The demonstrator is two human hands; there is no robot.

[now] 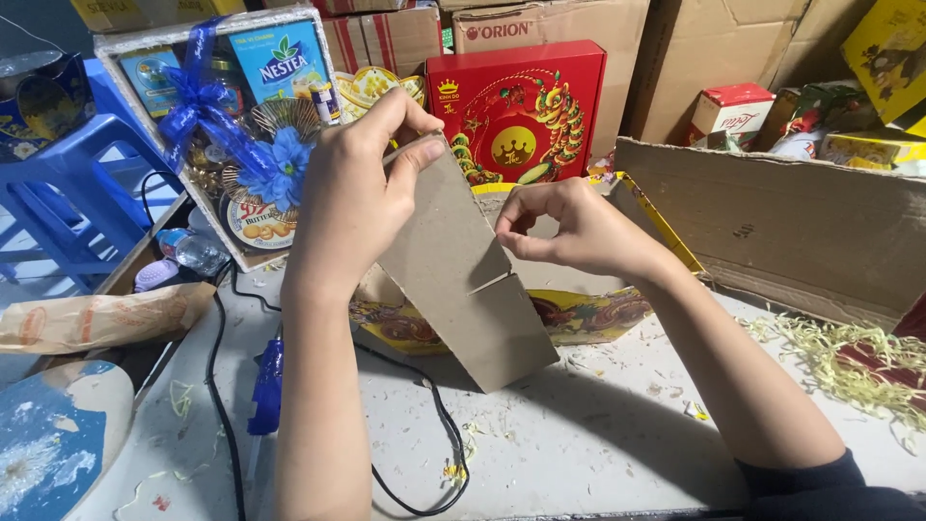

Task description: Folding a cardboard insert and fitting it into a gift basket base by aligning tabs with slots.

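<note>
Together both hands (362,183) (569,230) pinch cardboard piece (463,275).

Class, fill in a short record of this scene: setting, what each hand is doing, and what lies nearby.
Setting: white worktable among stacked boxes
Left hand: grips the top edge of a grey cardboard piece
Right hand: pinches the same piece at its right edge
Behind: red box, gift basket with blue ribbon
On table: black cable, yellow paper shreds

Left hand (352,188) pinching a grey cardboard piece (463,275) at its top edge, right hand (569,227) gripping its right side, above the counter (598,434)
</note>
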